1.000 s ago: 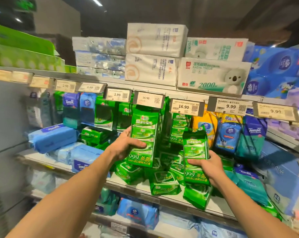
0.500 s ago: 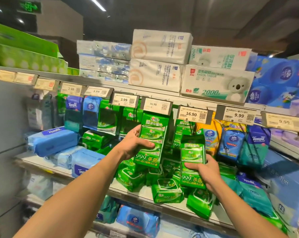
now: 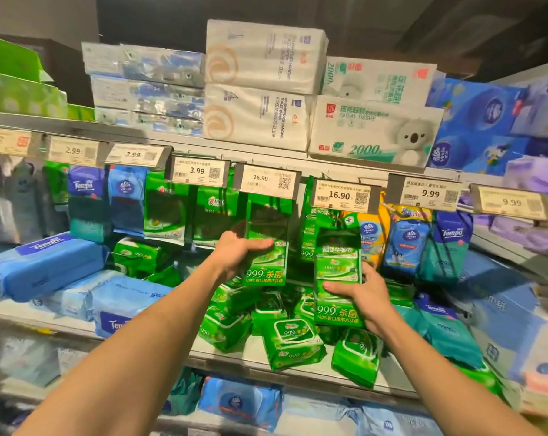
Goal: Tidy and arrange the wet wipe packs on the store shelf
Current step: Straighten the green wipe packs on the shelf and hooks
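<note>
- Store shelving filled the view: a metal shelf (image 3: 266, 357) carried the wipes, with a price-tag rail (image 3: 266, 180) running across just above them and boxed facial tissue (image 3: 373, 130) and toilet paper packs (image 3: 260, 86) stacked on the shelf over that.
- Two tall green multi-packs were held upright side by side, well apart from each other, both printed with "999" and white lettering near the bottom.
- Left hand (image 3: 238, 250) gripped the left green multi-pack (image 3: 266, 247) at its left edge, thumb laid across the front and fingers hidden behind; the top of that pack sat up under the 16.90 tag (image 3: 266, 180).
- Right hand (image 3: 360, 297) held the right green multi-pack (image 3: 337, 272) from its right side, thumb pressed flat across the lower front, the other fingers wrapped behind it.
- Below both hands, loose single green wipe packs (image 3: 288, 341) lay in a jumbled heap, tilted at different angles, several leaning out to the shelf's front edge.
- More green packs hung or stood at the back, left of the left hand (image 3: 165, 209).
- Blue Tempo packs (image 3: 46, 262) lay stacked on the left of the shelf, near the green heap; blue Vinda (image 3: 408, 243) and Tempo pouches hung at the right.
- Little bare shelf showed: only a narrow strip along the front lip beneath the heap.
</note>
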